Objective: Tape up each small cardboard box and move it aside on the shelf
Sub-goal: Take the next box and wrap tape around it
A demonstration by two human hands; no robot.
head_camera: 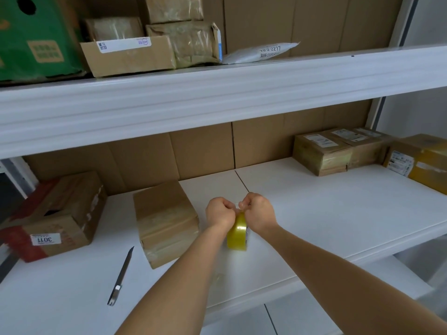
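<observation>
A: Both hands are bunched together over the tape roll (237,234). The left hand (220,213) and right hand (258,212) have their fingers curled tight, pinching what looks like the clear loose end of the tape between them, right above the roll.

B: And the box?

A: The small box (165,222) lies on the shelf (314,213) just left of the left fingers, not touched by either hand. It already carries some tape.

B: What might go wrong?

A: The strip is thin and clear. If the pinch slips, I'd guess the end snaps back onto the roll and has to be found again. Pulled unevenly, it could tear at a slant or fold and stick to itself.

B: Anything else?

A: The roll hangs below the fingers, so a hard tug might swing it. The knife (121,276) lies open further left, near the shelf's front edge; a careless reach could knock it off.
</observation>
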